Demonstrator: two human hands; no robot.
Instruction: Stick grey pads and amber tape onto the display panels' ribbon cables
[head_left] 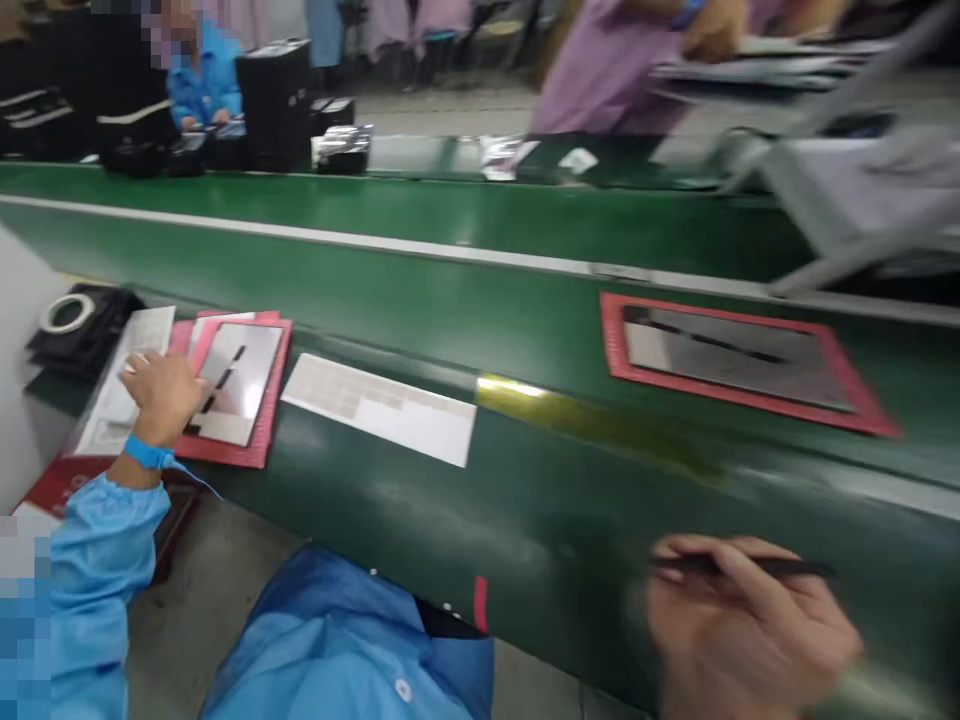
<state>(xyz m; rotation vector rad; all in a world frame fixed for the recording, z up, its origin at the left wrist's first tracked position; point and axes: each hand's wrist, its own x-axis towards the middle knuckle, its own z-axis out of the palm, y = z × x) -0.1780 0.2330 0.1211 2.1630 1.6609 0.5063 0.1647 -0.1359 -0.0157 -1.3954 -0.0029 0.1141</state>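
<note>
My left hand [165,392], in a blue wrist strap [148,452], reaches over the left edge of a stack of flat grey panels. Its fingers are apart and the thumb lies near the top panel [251,375]; whether it touches is unclear. That panel has a black strip and rests on pink bubble bags [259,450]. My right hand [754,625], blurred, is closed around a slim black tool [795,567] above the green bench at lower right. The tool's exact kind does not show.
A white label sheet [412,425] and a yellow translucent strip [570,415] lie mid-bench. Another grey panel [735,365] sits on a pink bag at right. A tape roll [51,318] tops dark items at far left. Co-workers sit across; a grey metal frame [810,210] stands upper right.
</note>
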